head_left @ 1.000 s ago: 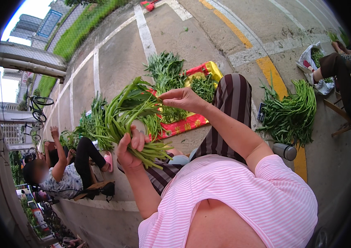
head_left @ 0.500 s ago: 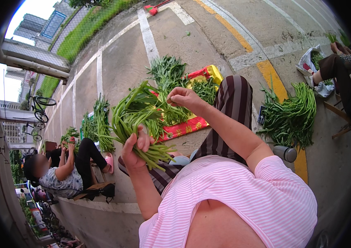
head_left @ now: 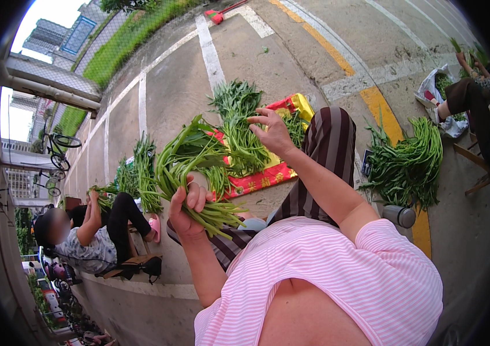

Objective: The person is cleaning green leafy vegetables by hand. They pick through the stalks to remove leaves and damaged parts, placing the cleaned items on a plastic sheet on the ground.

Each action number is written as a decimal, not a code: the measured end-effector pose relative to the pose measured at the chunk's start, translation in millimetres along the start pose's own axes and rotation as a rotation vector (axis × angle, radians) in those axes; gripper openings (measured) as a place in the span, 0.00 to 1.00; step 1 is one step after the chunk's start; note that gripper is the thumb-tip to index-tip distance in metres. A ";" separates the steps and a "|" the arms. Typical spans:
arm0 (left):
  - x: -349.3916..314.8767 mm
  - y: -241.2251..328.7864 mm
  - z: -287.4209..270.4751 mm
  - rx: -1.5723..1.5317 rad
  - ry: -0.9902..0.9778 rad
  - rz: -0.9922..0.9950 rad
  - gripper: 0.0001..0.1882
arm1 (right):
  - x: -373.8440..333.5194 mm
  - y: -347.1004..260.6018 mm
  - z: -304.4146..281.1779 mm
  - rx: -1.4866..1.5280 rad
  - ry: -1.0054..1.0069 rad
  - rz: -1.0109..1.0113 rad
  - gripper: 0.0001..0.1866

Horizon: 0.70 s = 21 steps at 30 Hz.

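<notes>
My left hand (head_left: pixel 188 209) is wrapped round a bunch of long green leafy stems (head_left: pixel 180 161), which look like water spinach. The stem ends stick out below the fingers, toward my lap. My right hand (head_left: pixel 273 135) is raised to the right of the bunch, its fingers apart and nothing visible between them. Beyond and beneath it, a loose pile of the same greens (head_left: pixel 238 124) lies on a red and yellow plastic sack (head_left: pixel 268 180) on the ground.
At my right lie a big heap of greens (head_left: pixel 409 155) and a metal flask (head_left: pixel 399 215). Another person (head_left: pixel 92 239) sits at the left, handling greens beside another heap (head_left: pixel 144 173). A further person's leg (head_left: pixel 464 98) shows at the far right near a white bag (head_left: pixel 436 86).
My right hand has gone from pinched fingers near the bunch to spread fingers, slightly farther right and away. The left hand still grips the bunch.
</notes>
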State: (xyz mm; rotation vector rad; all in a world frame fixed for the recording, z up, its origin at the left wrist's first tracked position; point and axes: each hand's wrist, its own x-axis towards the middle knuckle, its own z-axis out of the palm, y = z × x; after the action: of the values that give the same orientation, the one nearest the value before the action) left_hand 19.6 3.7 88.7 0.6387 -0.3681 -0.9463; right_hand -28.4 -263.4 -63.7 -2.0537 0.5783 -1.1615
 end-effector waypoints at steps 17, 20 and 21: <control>3.3 -0.8 -2.7 0.017 0.005 -0.012 0.18 | -15.1 -31.5 -2.5 0.769 -0.613 0.211 0.12; 2.0 -2.6 -3.4 0.013 0.017 -0.015 0.18 | -18.9 -30.0 -0.4 0.788 -0.587 0.230 0.09; 2.9 -2.8 -3.9 0.007 0.014 -0.016 0.18 | -18.3 -28.4 0.5 0.796 -0.573 0.240 0.08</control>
State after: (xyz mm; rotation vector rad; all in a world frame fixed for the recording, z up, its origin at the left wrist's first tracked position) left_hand 21.6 1.4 84.0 0.6551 -0.3550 -0.9555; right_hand -36.0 -232.4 -52.6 -1.4542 0.0443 -0.4860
